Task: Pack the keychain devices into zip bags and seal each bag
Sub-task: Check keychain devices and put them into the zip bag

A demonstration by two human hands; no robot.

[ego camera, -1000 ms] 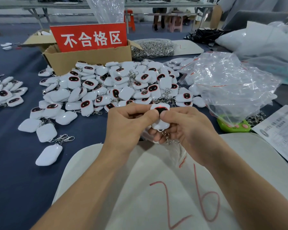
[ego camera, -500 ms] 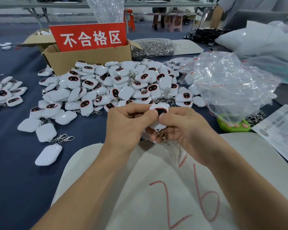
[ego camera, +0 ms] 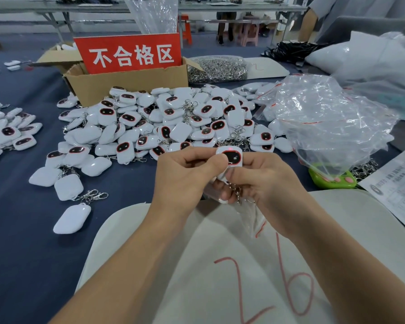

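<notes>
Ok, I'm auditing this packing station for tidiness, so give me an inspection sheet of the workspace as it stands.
surface: dark blue cloth, bare at near left.
job's things: one keychain device held up, zip bag hanging beneath it; device pile behind; heap of clear bags at right.
clutter: cardboard box with red sign, bag of metal clasps, green gadget, printed sheet, white sack marked 26.
grips: left hand and right hand both pinch the device.
cables: black cord bundle far right, type unclear.
surroundings: more tables, stools, a person at far right.
</notes>
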